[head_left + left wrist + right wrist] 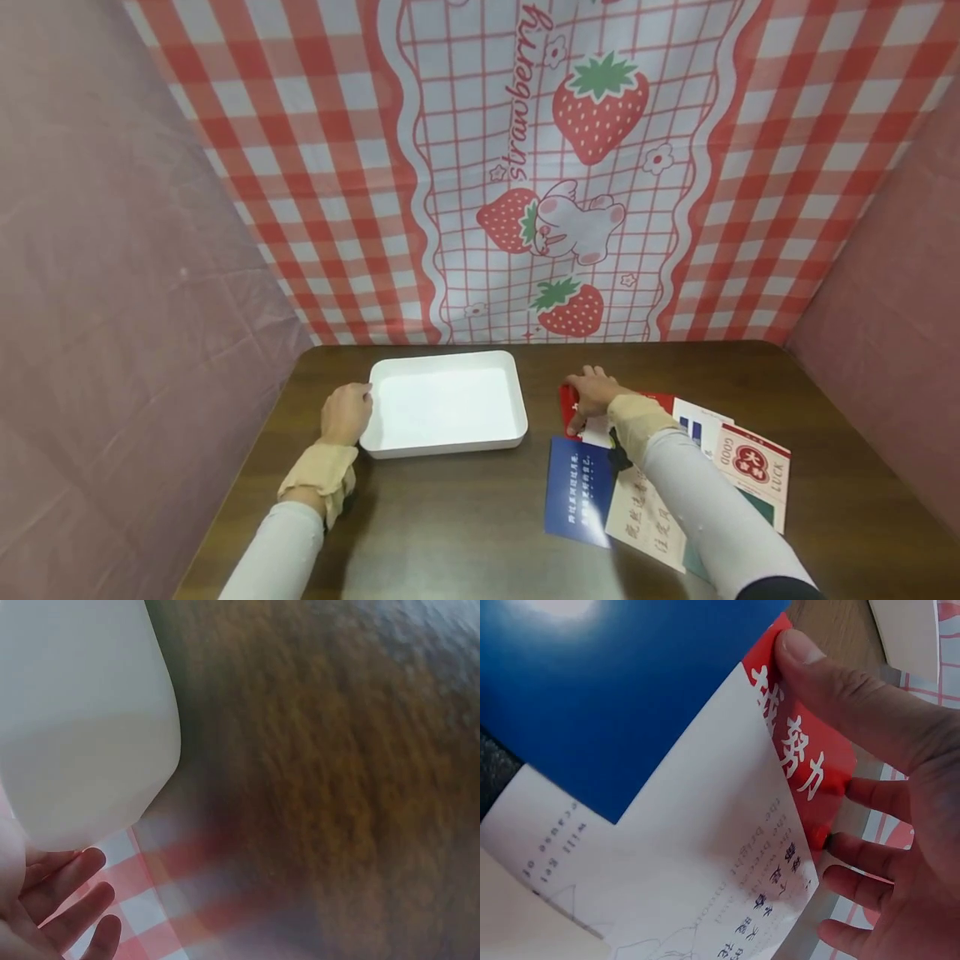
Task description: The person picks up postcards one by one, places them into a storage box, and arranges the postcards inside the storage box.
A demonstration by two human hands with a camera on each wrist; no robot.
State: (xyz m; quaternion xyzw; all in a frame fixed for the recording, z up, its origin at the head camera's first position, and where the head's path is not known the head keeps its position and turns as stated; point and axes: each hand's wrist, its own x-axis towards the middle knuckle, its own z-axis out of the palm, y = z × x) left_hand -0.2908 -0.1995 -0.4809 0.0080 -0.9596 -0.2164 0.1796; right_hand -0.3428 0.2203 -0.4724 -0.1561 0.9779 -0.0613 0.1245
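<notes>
My left hand (347, 414) holds the left side of a shallow white tray (517, 408). In the left wrist view its fingers (71, 889) curl by the tray's lower edge. At the right, my right hand (595, 392) pinches a red card with white characters (817, 742), thumb on its face and fingertips along its far edge. This card lies partly under a white card with handwriting and a sketch (697, 832). A glossy blue card (577, 492) overlaps that white one, nearer to me.
More cards spread under and beside the right forearm, among them a cream one (647, 517) and a "GOOD LUCK" card (750, 462). The brown wooden table (435, 517) ends at a strawberry-print checked cloth (510, 275), with pinkish cloth walls at both sides.
</notes>
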